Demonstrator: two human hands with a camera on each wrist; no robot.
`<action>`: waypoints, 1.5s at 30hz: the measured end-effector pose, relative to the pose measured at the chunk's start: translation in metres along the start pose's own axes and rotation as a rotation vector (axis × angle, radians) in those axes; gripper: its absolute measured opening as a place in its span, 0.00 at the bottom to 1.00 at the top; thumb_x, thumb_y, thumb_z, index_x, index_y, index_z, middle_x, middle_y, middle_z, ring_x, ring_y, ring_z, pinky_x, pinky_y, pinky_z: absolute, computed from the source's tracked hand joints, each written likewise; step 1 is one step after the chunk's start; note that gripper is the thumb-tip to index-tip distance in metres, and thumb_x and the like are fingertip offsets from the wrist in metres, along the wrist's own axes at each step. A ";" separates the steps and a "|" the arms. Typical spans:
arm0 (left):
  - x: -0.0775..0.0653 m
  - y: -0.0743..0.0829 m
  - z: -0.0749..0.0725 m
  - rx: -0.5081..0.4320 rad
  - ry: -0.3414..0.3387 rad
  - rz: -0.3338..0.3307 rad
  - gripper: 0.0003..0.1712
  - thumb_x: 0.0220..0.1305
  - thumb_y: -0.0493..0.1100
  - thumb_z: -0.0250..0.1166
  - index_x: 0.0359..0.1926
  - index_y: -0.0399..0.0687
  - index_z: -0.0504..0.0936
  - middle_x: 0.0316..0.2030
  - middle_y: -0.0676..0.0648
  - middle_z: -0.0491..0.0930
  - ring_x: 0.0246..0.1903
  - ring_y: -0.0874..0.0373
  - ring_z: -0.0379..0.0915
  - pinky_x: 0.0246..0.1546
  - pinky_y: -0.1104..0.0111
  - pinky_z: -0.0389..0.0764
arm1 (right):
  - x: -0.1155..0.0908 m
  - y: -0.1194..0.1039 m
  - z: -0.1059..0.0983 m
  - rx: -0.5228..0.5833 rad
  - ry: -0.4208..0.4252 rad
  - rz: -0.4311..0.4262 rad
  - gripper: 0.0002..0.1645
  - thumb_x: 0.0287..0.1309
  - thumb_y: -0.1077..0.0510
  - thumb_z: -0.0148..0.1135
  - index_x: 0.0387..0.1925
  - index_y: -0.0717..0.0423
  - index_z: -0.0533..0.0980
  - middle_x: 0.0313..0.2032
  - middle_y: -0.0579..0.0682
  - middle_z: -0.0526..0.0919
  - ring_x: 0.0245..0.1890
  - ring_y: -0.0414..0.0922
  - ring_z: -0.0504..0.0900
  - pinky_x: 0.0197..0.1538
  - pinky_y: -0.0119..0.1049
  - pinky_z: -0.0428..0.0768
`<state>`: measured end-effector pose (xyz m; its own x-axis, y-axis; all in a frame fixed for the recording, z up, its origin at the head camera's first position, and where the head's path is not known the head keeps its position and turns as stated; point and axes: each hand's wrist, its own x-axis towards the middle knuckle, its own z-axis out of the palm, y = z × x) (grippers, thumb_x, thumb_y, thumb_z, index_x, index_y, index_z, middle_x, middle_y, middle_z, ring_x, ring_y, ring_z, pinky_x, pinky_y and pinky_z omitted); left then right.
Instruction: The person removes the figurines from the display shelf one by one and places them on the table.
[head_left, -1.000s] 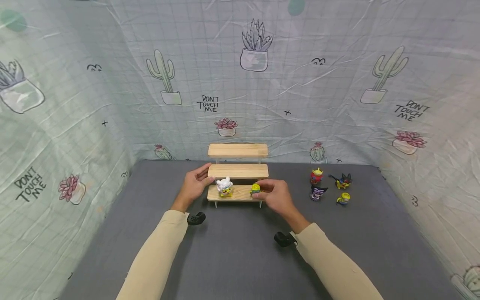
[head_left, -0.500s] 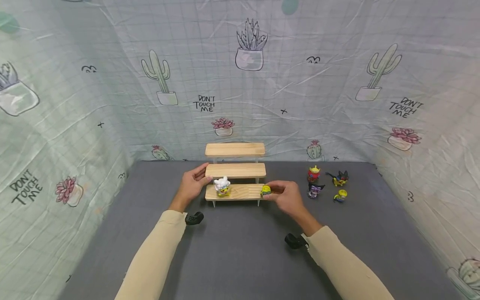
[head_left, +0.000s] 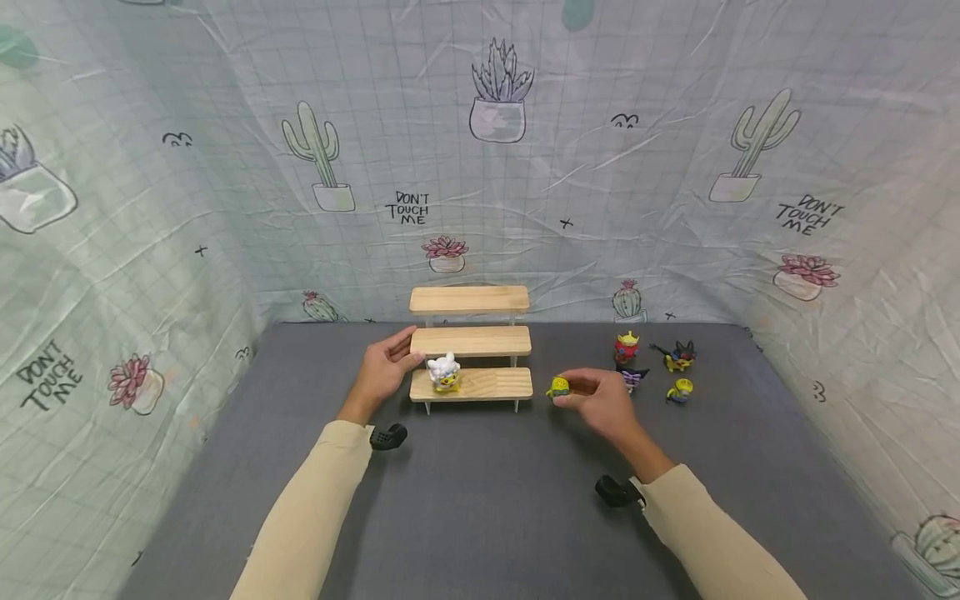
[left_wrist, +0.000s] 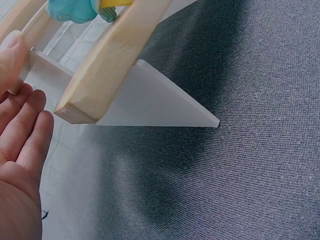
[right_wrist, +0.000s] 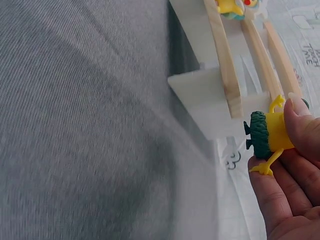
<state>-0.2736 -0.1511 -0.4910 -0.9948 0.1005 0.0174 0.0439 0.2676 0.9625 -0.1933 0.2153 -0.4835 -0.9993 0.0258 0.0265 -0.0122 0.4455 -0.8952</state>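
My right hand (head_left: pixel 603 402) pinches a small yellow toy figurine (head_left: pixel 558 387) just right of a three-tier wooden display stand (head_left: pixel 487 383). In the right wrist view that figurine (right_wrist: pixel 276 131) has a dark green skirt and thin yellow arms; it is tipped sideways between thumb and fingers. At the stand's left side, my left hand (head_left: pixel 382 371) holds the end of the middle board (head_left: pixel 472 340). The left wrist view has the thumb (left_wrist: pixel 12 52) on the wood and the fingers beneath. A white-capped yellow figurine (head_left: pixel 445 373) stands on the lowest board's left part.
Several figurines stand right of my right hand on the grey cloth: a red one (head_left: pixel 627 347), a black-eared yellow one (head_left: pixel 680 357), a blue-and-yellow one (head_left: pixel 680 391), and a purple-and-black one (head_left: pixel 632 377) partly behind the hand. A printed curtain (head_left: pixel 570 167) encloses the table.
My right hand has carried the yellow figurine rightward, off the lowest board and past its right end. The left hand keeps its place at the stand. The view has shifted slightly.
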 end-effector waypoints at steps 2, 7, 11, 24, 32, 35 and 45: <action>-0.001 0.000 0.001 -0.003 0.003 -0.001 0.37 0.72 0.34 0.66 0.78 0.40 0.66 0.75 0.35 0.68 0.74 0.43 0.68 0.70 0.57 0.77 | -0.001 0.003 -0.004 -0.013 0.001 0.005 0.19 0.56 0.65 0.78 0.50 0.63 0.87 0.49 0.63 0.90 0.51 0.57 0.90 0.53 0.47 0.91; -0.001 -0.001 0.001 -0.005 -0.001 0.001 0.36 0.72 0.34 0.66 0.78 0.42 0.66 0.75 0.35 0.68 0.74 0.44 0.68 0.70 0.57 0.77 | -0.005 0.011 -0.013 -0.023 0.002 0.025 0.19 0.55 0.64 0.78 0.50 0.63 0.87 0.49 0.62 0.90 0.52 0.58 0.89 0.54 0.48 0.90; -0.001 -0.001 0.000 -0.001 0.000 0.005 0.36 0.72 0.34 0.67 0.77 0.43 0.67 0.74 0.35 0.68 0.74 0.44 0.68 0.69 0.58 0.77 | -0.008 0.020 -0.022 -0.023 0.010 0.014 0.19 0.55 0.65 0.78 0.50 0.63 0.87 0.49 0.62 0.90 0.51 0.57 0.90 0.53 0.45 0.91; -0.001 -0.002 0.000 -0.004 0.003 0.002 0.36 0.73 0.34 0.66 0.78 0.39 0.65 0.75 0.34 0.68 0.74 0.42 0.68 0.69 0.57 0.77 | -0.022 0.033 -0.052 -0.092 0.054 0.036 0.20 0.56 0.60 0.80 0.50 0.62 0.87 0.50 0.62 0.90 0.52 0.55 0.90 0.45 0.27 0.89; -0.001 0.000 0.000 -0.007 0.002 0.002 0.36 0.72 0.34 0.66 0.78 0.39 0.66 0.75 0.35 0.68 0.74 0.43 0.68 0.70 0.57 0.77 | -0.026 0.043 -0.069 -0.140 0.077 0.055 0.23 0.57 0.59 0.79 0.54 0.62 0.86 0.52 0.63 0.89 0.53 0.57 0.89 0.44 0.26 0.88; -0.002 0.000 0.000 -0.001 0.002 -0.001 0.36 0.72 0.35 0.67 0.78 0.40 0.66 0.75 0.35 0.68 0.74 0.43 0.67 0.70 0.57 0.77 | -0.028 0.046 -0.075 -0.156 0.092 0.049 0.24 0.57 0.59 0.79 0.54 0.62 0.86 0.52 0.63 0.89 0.50 0.49 0.91 0.42 0.20 0.85; -0.003 0.001 0.000 0.006 0.001 -0.006 0.36 0.72 0.36 0.67 0.78 0.44 0.67 0.75 0.36 0.67 0.75 0.44 0.67 0.70 0.57 0.77 | -0.033 0.058 -0.093 -0.190 0.132 0.020 0.22 0.56 0.60 0.80 0.51 0.65 0.86 0.49 0.65 0.90 0.37 0.18 0.79 0.40 0.18 0.83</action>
<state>-0.2703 -0.1516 -0.4898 -0.9952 0.0974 0.0116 0.0380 0.2738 0.9610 -0.1577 0.3234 -0.4953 -0.9859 0.1475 0.0791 0.0265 0.6042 -0.7964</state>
